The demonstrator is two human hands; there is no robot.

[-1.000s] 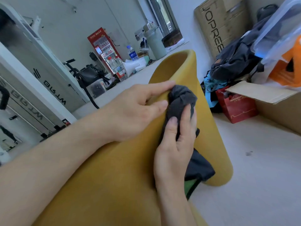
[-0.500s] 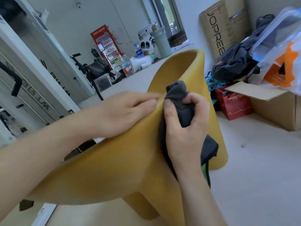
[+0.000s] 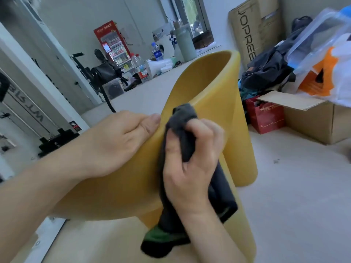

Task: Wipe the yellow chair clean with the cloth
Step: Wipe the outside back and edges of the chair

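Note:
The yellow chair (image 3: 214, 88) fills the middle of the view, its curved back rising toward the far side. My left hand (image 3: 115, 143) lies flat on the chair's upper edge, fingers closed over the rim. My right hand (image 3: 190, 168) is clenched around a dark grey cloth (image 3: 182, 120) and presses it against the chair's surface just right of the left hand. The cloth's loose end, with a green patch (image 3: 159, 236), hangs down below my wrist.
A red paper bag (image 3: 266, 118) and an open cardboard box (image 3: 311, 120) stand on the floor to the right, with bags and clothes piled behind. A tall cardboard box (image 3: 252, 31) leans on the wall. Bottles and a red vending machine (image 3: 112, 44) are far back.
My right hand has closed into a fist on the cloth and slid it down the chair's surface. The left hand stays on the rim. The view has pulled back and lifted a little.

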